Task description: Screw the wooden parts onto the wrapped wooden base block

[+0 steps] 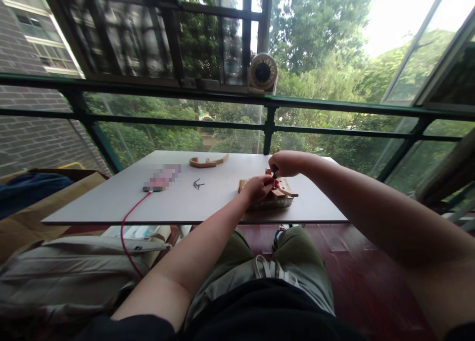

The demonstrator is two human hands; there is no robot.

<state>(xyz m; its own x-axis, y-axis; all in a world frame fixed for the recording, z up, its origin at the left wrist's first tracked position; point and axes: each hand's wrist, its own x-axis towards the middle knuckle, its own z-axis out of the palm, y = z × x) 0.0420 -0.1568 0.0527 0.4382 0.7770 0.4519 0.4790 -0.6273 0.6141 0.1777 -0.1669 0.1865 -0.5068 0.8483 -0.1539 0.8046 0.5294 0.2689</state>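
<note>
My right hand [287, 163] is closed around a small dark tool [275, 171] held upright; its kind is mostly hidden by the fingers. Just below it, my left hand [258, 188] pinches at the tool's lower end, over the wooden pieces. What sits between those fingertips is too small to make out. Under both hands lie flat light-brown wooden pieces [285, 187] with dark holes, one strip sticking out to the right. They rest on a low beige block [285, 202] near the table's front edge.
On the white table [166, 207] lie a curved wooden piece [202, 164], several small dark pins or screws [198, 184], and a blurred-out phone-like object [161, 178] with a red cable [124, 227]. A railing [222, 121] runs behind; a bag [67, 271] is at left.
</note>
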